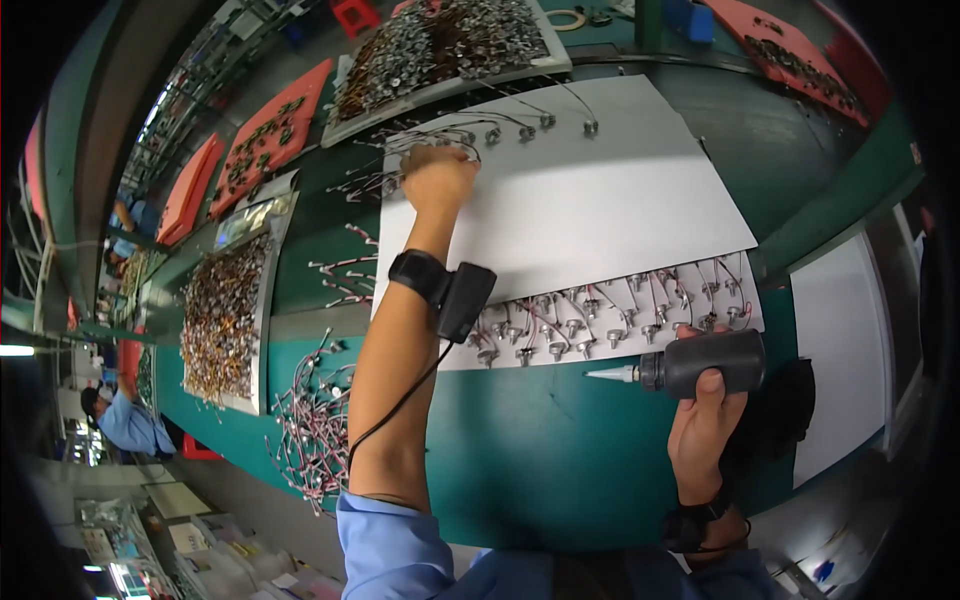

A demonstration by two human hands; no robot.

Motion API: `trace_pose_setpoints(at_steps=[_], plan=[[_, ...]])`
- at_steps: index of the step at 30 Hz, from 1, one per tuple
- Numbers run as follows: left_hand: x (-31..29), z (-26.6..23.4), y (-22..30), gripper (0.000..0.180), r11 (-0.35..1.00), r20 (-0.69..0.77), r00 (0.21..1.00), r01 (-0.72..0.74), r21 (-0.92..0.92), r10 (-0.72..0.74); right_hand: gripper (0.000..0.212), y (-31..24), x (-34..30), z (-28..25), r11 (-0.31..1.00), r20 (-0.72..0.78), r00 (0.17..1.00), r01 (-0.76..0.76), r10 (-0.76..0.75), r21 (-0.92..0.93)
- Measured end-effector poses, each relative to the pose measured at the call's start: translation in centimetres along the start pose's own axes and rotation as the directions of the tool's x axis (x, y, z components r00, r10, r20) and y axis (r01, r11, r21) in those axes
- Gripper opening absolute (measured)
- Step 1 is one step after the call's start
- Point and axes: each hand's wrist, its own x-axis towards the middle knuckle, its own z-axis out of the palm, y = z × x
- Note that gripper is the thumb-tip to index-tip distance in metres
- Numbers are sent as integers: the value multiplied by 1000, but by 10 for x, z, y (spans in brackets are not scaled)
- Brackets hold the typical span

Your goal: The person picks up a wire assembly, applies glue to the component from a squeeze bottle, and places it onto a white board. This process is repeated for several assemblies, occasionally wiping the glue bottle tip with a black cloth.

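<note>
My left hand (438, 180) reaches to the far left part of a large white sheet (580, 200). Its fingers are curled closed among small silver parts with wire leads (492, 134); what they hold is hidden. In my right hand (702, 430) is a dark grey squeeze bottle (712, 363), lying sideways with its pale tapered nozzle (610, 374) pointing left. Just beyond the nozzle, rows of similar wired silver parts (572, 328) lie on a white strip along the sheet's near edge.
A tangled pile of wired parts (312, 420) lies on the green table (540, 460) left of my forearm. Trays of many small metal parts (225, 325) stand left and at the back (440, 50). Red boards (270, 140) hold dark pieces. A co-worker (130, 420) sits at far left.
</note>
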Motion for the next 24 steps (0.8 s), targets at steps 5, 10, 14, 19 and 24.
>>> trace_pose_setpoints(at_steps=[5,10,14,19,24], plan=[[1,1,1,26,994,120,988,98,-40,-92,50,-2,-1,-3,1000,17,1000,2,-2,22],[-31,-29,-25,29,992,-128,986,-114,-49,107,47,-3,-3,0,998,49,999,-17,14,54],[-85,-103,-37,30,918,-138,990,-39,-394,-17,45,2,-1,1,998,20,999,-50,50,39],[-223,-175,-59,15,903,-30,990,115,-414,-139,38,-2,-2,8,993,3,999,45,-46,113],[-354,-161,-77,10,836,45,947,303,-457,-318,35,1,-19,27,994,66,998,8,-16,110]])
